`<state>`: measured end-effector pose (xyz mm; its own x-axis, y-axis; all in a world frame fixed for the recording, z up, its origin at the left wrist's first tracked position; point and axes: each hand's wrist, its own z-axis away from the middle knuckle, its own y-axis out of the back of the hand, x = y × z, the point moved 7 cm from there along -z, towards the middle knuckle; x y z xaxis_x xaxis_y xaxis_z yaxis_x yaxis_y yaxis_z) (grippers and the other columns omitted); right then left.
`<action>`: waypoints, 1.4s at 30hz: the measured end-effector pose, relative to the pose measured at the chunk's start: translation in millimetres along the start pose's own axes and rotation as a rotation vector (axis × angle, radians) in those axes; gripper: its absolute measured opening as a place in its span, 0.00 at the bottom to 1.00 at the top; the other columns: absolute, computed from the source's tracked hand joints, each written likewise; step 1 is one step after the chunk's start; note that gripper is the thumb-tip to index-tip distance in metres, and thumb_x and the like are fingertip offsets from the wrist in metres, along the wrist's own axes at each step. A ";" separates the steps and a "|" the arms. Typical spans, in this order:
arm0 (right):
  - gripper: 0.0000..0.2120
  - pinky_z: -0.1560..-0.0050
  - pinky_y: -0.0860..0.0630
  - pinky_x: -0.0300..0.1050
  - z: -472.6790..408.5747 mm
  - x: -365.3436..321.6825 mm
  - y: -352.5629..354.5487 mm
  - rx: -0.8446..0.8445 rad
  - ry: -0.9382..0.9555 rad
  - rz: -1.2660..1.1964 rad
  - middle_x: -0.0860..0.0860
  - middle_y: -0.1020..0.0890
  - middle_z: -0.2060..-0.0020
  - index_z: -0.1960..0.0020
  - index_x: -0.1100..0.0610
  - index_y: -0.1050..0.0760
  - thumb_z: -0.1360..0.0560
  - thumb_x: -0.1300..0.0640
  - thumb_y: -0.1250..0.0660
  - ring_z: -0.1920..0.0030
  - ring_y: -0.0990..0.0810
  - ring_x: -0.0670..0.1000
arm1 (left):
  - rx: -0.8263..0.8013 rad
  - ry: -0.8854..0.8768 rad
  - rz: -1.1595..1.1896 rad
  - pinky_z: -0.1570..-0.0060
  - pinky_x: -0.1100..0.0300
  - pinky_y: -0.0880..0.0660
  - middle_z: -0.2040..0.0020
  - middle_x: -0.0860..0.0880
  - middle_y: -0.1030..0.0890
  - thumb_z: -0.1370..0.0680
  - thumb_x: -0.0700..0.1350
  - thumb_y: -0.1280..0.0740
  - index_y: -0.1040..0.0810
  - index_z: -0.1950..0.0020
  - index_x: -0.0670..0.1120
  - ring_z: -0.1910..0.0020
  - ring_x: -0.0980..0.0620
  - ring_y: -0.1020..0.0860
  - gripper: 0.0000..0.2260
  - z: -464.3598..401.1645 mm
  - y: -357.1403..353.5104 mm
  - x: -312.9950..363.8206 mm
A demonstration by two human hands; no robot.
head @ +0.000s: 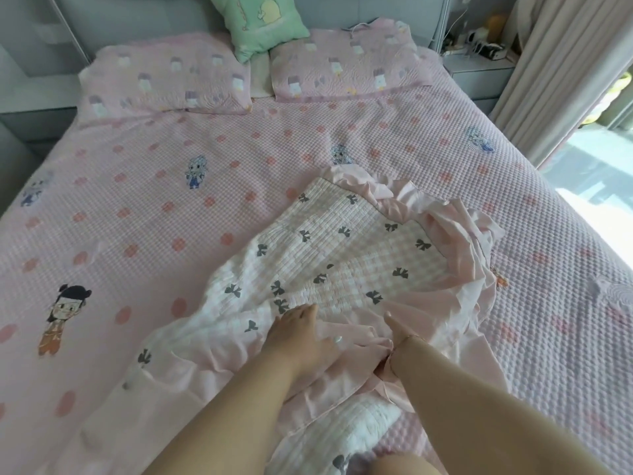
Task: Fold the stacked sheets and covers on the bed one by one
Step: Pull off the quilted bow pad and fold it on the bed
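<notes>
2 hands on the bow-print cover (346, 248) at the bed's (137, 173) near edge, left hand (301, 332) flat with fingers relaxed, right hand (394, 325) half buried in the pink ruffle (459, 241) so grip unclear, we'd smooth outward and square corners before folding.

My bed (565, 269) carries two pillows (164, 84), a green cushion (263, 25) and the bow-print cover (342, 255).
</notes>
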<state>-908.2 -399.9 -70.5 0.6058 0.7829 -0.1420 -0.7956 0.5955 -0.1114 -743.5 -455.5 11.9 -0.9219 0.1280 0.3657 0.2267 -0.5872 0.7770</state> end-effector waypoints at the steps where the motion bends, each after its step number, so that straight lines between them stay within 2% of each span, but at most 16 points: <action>1: 0.34 0.58 0.23 0.52 -7.0 -4.1 0.7 0.030 -0.002 -0.027 0.60 0.20 0.75 0.61 0.67 0.24 0.29 0.32 0.36 0.69 0.20 0.57 | -0.019 0.004 -0.001 0.23 0.52 0.51 0.20 0.51 0.49 0.21 0.62 0.43 0.53 0.20 0.46 0.22 0.51 0.51 0.37 -6.6 -2.1 -0.2; 5: 0.29 0.73 0.27 0.42 -34.2 -27.3 2.7 0.145 0.028 -0.090 0.53 0.29 0.85 0.71 0.62 0.29 0.28 0.37 0.34 0.78 0.27 0.51 | -0.111 0.015 -0.021 0.24 0.49 0.49 0.20 0.49 0.47 0.22 0.62 0.39 0.52 0.20 0.46 0.22 0.50 0.49 0.38 -43.2 -22.5 -0.3; 7: 0.30 0.62 0.25 0.46 -49.9 -44.2 -0.6 0.149 0.063 -0.013 0.53 0.28 0.86 0.74 0.64 0.23 0.25 0.42 0.35 0.74 0.28 0.53 | -0.138 0.001 -0.030 0.24 0.48 0.50 0.20 0.49 0.48 0.24 0.64 0.38 0.52 0.20 0.46 0.22 0.50 0.50 0.41 -60.3 -31.2 2.4; 8: 0.29 0.55 0.25 0.49 -55.8 -53.9 -7.5 0.121 0.077 0.080 0.55 0.26 0.84 0.65 0.69 0.19 0.22 0.45 0.39 0.70 0.29 0.55 | -0.140 -0.005 -0.030 0.24 0.48 0.50 0.20 0.50 0.48 0.25 0.65 0.37 0.52 0.20 0.47 0.22 0.50 0.50 0.42 -69.0 -34.3 2.8; 10: 0.21 0.53 0.26 0.49 -61.8 -79.2 -24.4 0.069 0.203 0.127 0.58 0.16 0.67 0.36 0.70 0.28 0.19 0.54 0.43 0.63 0.28 0.54 | -0.135 -0.011 -0.047 0.24 0.47 0.50 0.20 0.50 0.48 0.28 0.66 0.35 0.52 0.20 0.47 0.22 0.50 0.50 0.45 -84.1 -38.8 0.9; 11: 0.21 0.55 0.27 0.47 -64.6 -93.0 -30.6 0.078 0.276 0.109 0.59 0.17 0.53 0.31 0.66 0.33 0.19 0.56 0.43 0.58 0.25 0.54 | -0.130 -0.008 -0.061 0.24 0.48 0.50 0.20 0.50 0.48 0.30 0.67 0.34 0.52 0.20 0.47 0.22 0.50 0.50 0.48 -91.3 -40.2 -2.1; 12: 0.21 0.54 0.27 0.45 -63.6 -105.8 -36.7 0.138 0.333 0.137 0.58 0.20 0.45 0.31 0.63 0.32 0.20 0.53 0.41 0.51 0.24 0.55 | -0.122 0.000 -0.071 0.24 0.48 0.50 0.21 0.49 0.48 0.31 0.68 0.33 0.53 0.20 0.47 0.22 0.49 0.50 0.50 -98.4 -40.4 -5.9; 14: 0.21 0.47 0.30 0.47 -48.8 -136.3 -43.3 0.402 0.449 0.395 0.55 0.21 0.50 0.39 0.61 0.26 0.23 0.47 0.38 0.45 0.25 0.55 | -0.098 0.004 -0.105 0.24 0.49 0.48 0.21 0.49 0.47 0.31 0.67 0.33 0.55 0.20 0.47 0.22 0.49 0.48 0.50 -106.9 -34.2 -11.3; 18: 0.19 0.42 0.33 0.47 -4.1 -205.9 -105.6 0.653 0.773 0.877 0.56 0.22 0.44 0.39 0.60 0.26 0.23 0.48 0.42 0.41 0.25 0.57 | 0.189 0.009 -0.185 0.39 0.57 0.28 0.32 0.49 0.30 0.24 0.45 0.34 0.51 0.21 0.49 0.36 0.48 0.28 0.36 -129.1 13.6 -27.7; 21: 0.22 0.43 0.31 0.47 -4.2 -247.6 -179.6 0.529 0.982 1.105 0.58 0.23 0.41 0.34 0.60 0.29 0.22 0.49 0.44 0.39 0.26 0.59 | 0.406 0.091 -0.154 0.46 0.55 0.25 0.39 0.49 0.25 0.24 0.44 0.34 0.42 0.25 0.49 0.44 0.47 0.23 0.30 -151.6 57.9 -53.1; 26: 0.20 0.37 0.34 0.46 -25.9 -272.8 -247.4 0.140 1.249 1.267 0.53 0.28 0.33 0.32 0.55 0.31 0.22 0.50 0.41 0.33 0.31 0.55 | 0.524 0.175 -0.169 0.37 0.50 0.30 0.35 0.42 0.28 0.26 0.50 0.32 0.38 0.27 0.45 0.38 0.41 0.27 0.30 -174.3 85.0 -84.6; 30: 0.24 0.32 0.33 0.55 -64.2 -251.4 -207.8 0.243 1.215 1.556 0.49 0.32 0.30 0.27 0.50 0.38 0.21 0.45 0.44 0.31 0.33 0.52 | 0.534 0.116 -0.372 0.30 0.40 0.36 0.31 0.35 0.31 0.31 0.54 0.28 0.34 0.27 0.45 0.31 0.36 0.32 0.36 -159.4 62.5 -84.7; 33: 0.24 0.36 0.28 0.56 -102.3 -235.3 -168.7 0.247 1.040 1.592 0.48 0.31 0.32 0.29 0.46 0.37 0.23 0.44 0.43 0.35 0.30 0.51 | 0.299 0.117 -0.484 0.27 0.39 0.48 0.24 0.33 0.47 0.26 0.55 0.33 0.54 0.20 0.52 0.26 0.34 0.43 0.41 -147.5 30.6 -84.3; 35: 0.24 0.36 0.28 0.56 -113.1 -230.5 -154.4 0.249 1.000 1.596 0.46 0.34 0.30 0.28 0.45 0.37 0.23 0.45 0.41 0.34 0.31 0.51 | 0.142 0.284 -0.346 0.32 0.47 0.35 0.25 0.36 0.44 0.20 0.52 0.40 0.61 0.22 0.59 0.31 0.37 0.34 0.35 -150.9 19.3 -109.9; 38: 0.25 0.35 0.29 0.56 -116.8 -231.0 -149.7 0.263 1.017 1.580 0.46 0.36 0.29 0.27 0.47 0.37 0.23 0.46 0.39 0.32 0.32 0.52 | 0.206 0.424 0.002 0.51 0.53 0.30 0.34 0.44 0.27 0.20 0.63 0.53 0.38 0.26 0.58 0.43 0.41 0.24 0.24 -163.7 50.7 -145.6; 42: 0.28 0.33 0.31 0.54 -108.0 -226.6 -156.1 0.342 1.033 1.513 0.49 0.37 0.28 0.26 0.51 0.41 0.23 0.45 0.40 0.29 0.36 0.54 | 0.220 0.299 -0.223 0.43 0.47 0.30 0.31 0.43 0.31 0.18 0.48 0.45 0.31 0.27 0.53 0.39 0.38 0.28 0.19 -183.5 76.1 -151.9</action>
<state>-921.0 -689.8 -127.2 -0.8707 0.2876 -0.3990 -0.4783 -0.3057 0.8233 -643.8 -666.3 -78.5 -0.9990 -0.0234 0.0371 0.0432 -0.3830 0.9227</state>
